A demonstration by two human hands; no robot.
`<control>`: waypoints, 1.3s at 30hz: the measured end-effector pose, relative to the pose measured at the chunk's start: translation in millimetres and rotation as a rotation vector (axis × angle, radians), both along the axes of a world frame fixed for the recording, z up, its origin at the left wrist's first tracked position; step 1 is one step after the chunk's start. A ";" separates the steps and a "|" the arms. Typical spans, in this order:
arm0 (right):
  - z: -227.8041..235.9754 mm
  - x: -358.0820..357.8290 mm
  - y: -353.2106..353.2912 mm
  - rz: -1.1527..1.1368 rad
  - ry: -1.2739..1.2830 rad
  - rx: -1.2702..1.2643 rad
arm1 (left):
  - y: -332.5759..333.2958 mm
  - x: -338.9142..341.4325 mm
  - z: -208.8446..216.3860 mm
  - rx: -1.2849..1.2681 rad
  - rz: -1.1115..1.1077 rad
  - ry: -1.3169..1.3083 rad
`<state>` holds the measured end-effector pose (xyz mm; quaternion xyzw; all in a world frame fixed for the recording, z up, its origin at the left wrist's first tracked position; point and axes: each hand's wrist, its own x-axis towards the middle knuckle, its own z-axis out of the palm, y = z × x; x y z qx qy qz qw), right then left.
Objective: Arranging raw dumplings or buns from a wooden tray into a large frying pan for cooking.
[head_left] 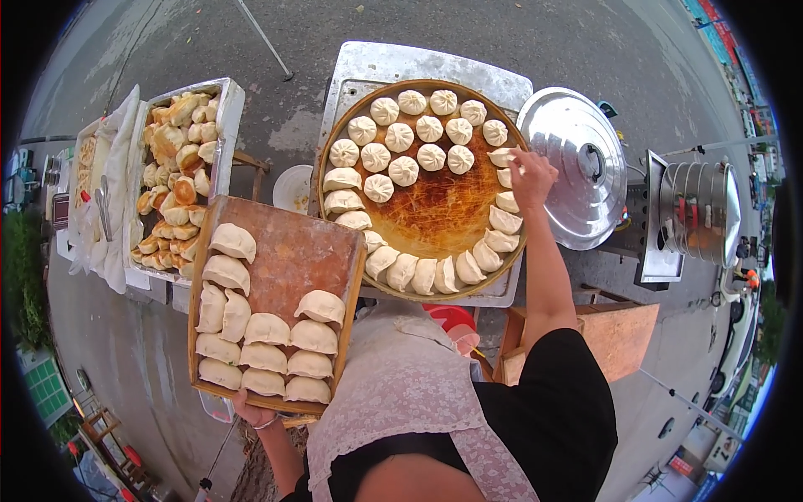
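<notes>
My left hand point(251, 410) grips the lower edge of a shallow wooden tray point(288, 243), tilted at the pan's left side. Rows of uncooked crescent dumplings point(265, 357) lie in it. Over the right rim of a big round pan point(368, 289), my right hand point(533, 177) has its fingers pinched at a crescent dumpling point(502, 157); they partly hide it. Round pleated buns point(403, 171) fill the pan's far part. Crescent dumplings point(424, 276) line its left, near and right edge. The oily brown bottom shows in the middle.
Right of the pan leans a large shiny metal lid point(577, 167), with stacked steamers point(698, 209) beyond. At left stands a metal tray point(226, 142) of browned dumplings, beside tongs point(104, 207) on plastic sheeting. A white bowl point(293, 188) sits between tray and pan.
</notes>
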<state>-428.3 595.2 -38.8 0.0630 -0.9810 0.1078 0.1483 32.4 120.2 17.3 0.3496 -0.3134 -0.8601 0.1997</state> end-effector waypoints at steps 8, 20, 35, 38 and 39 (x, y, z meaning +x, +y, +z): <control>-38.6 -12.8 -69.1 0.149 -0.198 0.097 | 7.3 -4.5 9.9 -0.035 0.021 -0.040; -41.2 -26.8 -48.6 0.154 -0.195 0.195 | 14.2 -6.0 15.8 -0.033 0.042 -0.071; -39.6 -61.5 -73.6 0.069 -0.233 0.149 | 24.2 0.8 18.8 -0.064 0.099 -0.119; -34.8 -42.5 -62.3 0.039 -0.305 0.207 | 26.9 -0.1 21.3 -0.062 0.109 -0.121; -38.5 -38.5 -58.4 0.063 -0.379 0.263 | 28.2 -1.0 21.8 -0.064 0.107 -0.121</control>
